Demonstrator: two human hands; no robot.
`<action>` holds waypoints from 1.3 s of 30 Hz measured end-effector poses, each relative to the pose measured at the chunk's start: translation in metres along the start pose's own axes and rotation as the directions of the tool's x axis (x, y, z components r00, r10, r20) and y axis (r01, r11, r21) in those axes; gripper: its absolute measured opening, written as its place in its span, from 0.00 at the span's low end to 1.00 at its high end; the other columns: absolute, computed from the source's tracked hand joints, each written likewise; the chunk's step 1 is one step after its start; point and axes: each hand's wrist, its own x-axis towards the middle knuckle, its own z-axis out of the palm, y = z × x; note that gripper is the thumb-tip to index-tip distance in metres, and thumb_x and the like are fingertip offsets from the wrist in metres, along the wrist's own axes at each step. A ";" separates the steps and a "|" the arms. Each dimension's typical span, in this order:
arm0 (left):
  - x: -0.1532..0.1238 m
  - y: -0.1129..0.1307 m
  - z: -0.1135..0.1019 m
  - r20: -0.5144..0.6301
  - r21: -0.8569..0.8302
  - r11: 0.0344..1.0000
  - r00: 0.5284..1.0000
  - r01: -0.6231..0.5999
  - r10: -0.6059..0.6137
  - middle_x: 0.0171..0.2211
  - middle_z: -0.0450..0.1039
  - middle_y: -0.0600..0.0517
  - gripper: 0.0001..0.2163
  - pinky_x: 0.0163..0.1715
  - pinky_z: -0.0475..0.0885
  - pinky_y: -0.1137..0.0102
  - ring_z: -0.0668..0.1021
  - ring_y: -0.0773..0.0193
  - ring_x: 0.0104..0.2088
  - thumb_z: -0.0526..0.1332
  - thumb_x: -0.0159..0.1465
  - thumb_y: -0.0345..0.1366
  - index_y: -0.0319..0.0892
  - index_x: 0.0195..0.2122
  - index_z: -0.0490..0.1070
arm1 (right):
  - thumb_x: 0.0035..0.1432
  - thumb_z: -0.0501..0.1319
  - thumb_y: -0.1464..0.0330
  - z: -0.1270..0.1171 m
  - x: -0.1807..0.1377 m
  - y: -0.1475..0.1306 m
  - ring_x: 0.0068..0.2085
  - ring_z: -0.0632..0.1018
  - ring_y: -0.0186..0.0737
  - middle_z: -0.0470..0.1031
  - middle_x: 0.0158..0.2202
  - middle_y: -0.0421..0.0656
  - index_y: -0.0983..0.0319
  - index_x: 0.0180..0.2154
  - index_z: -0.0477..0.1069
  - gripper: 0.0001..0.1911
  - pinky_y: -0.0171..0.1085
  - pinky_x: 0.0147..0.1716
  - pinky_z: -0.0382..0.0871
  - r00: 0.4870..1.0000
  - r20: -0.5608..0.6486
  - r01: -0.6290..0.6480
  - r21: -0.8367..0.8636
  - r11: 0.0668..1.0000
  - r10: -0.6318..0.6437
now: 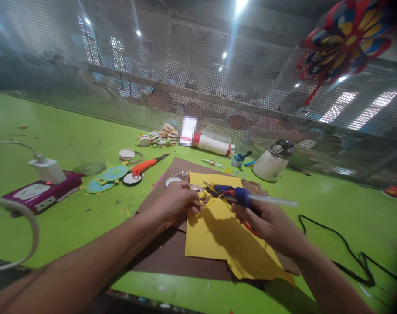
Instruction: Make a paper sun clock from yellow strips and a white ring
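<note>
My right hand (270, 224) is wrapped round a blue glue gun (232, 194) with a clear glue stick poking out of its back. Its nozzle points left at a small paper piece (198, 198) that my left hand (174, 200) pinches between its fingertips. Both hands hover over a yellow paper sheet (224, 240), which lies on a brown board (172, 257) on the green table (54, 126).
An orange craft knife (147, 164), blue paper discs (108, 176) and a pile of round paper pieces (161, 135) lie to the left and behind. A purple device with a white charger (43, 185) is far left. A white jar (272, 163), a white bottle (214, 145) and a black cable (345, 250) are to the right.
</note>
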 end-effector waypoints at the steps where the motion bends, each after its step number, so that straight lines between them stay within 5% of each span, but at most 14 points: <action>1: 0.000 0.000 0.000 -0.001 0.002 1.000 1.000 0.002 -0.002 0.23 0.72 0.48 0.03 0.20 0.71 0.75 0.75 0.69 0.19 0.57 0.52 0.22 0.35 0.25 0.64 | 0.61 0.50 0.56 0.000 0.000 0.000 0.24 0.69 0.35 0.71 0.24 0.40 0.62 0.34 0.72 0.19 0.32 0.22 0.60 1.000 0.000 -0.003 0.002 1.000 0.003; 17: -0.002 0.002 0.002 -0.027 0.022 0.999 0.999 -0.038 0.039 0.22 0.72 0.48 0.06 0.20 0.69 0.74 0.75 0.67 0.19 0.57 0.51 0.23 0.38 0.23 0.61 | 0.59 0.51 0.56 -0.002 0.006 0.005 0.24 0.70 0.37 0.72 0.23 0.42 0.63 0.30 0.73 0.20 0.33 0.21 0.61 0.996 -0.093 -0.007 -0.051 0.999 0.002; 21: -0.001 0.002 0.001 -0.011 0.019 0.999 0.999 -0.039 0.040 0.25 0.73 0.47 0.04 0.21 0.69 0.73 0.75 0.67 0.20 0.58 0.51 0.24 0.37 0.26 0.63 | 0.54 0.56 0.59 -0.011 0.017 0.030 0.32 0.76 0.42 0.78 0.32 0.45 0.65 0.38 0.75 0.18 0.35 0.29 0.68 0.968 -0.244 -0.055 0.013 0.998 0.057; 27: -0.002 0.001 0.001 0.001 -0.065 0.995 0.997 -0.079 0.079 0.29 0.75 0.46 0.07 0.21 0.69 0.74 0.75 0.68 0.22 0.62 0.50 0.26 0.36 0.31 0.68 | 0.53 0.57 0.61 -0.031 0.034 0.090 0.33 0.77 0.44 0.79 0.33 0.46 0.67 0.40 0.75 0.18 0.36 0.30 0.68 0.903 -0.360 -0.260 -0.024 0.965 0.234; 33: -0.004 0.003 0.001 0.017 -0.117 0.990 0.996 -0.084 0.087 0.32 0.75 0.46 0.10 0.22 0.70 0.76 0.75 0.70 0.23 0.60 0.52 0.25 0.35 0.37 0.68 | 0.50 0.64 0.63 -0.022 0.043 0.124 0.37 0.77 0.45 0.79 0.37 0.49 0.68 0.40 0.75 0.18 0.36 0.35 0.69 0.927 -0.278 -0.296 -0.136 0.945 0.251; 39: -0.003 0.001 0.001 0.011 -0.115 0.991 0.997 -0.069 0.071 0.34 0.74 0.45 0.10 0.22 0.71 0.77 0.75 0.70 0.24 0.60 0.53 0.25 0.35 0.38 0.67 | 0.61 0.58 0.64 -0.007 0.057 0.124 0.44 0.75 0.41 0.71 0.46 0.45 0.64 0.47 0.68 0.15 0.46 0.42 0.71 0.958 -0.177 -0.270 -0.282 0.921 0.227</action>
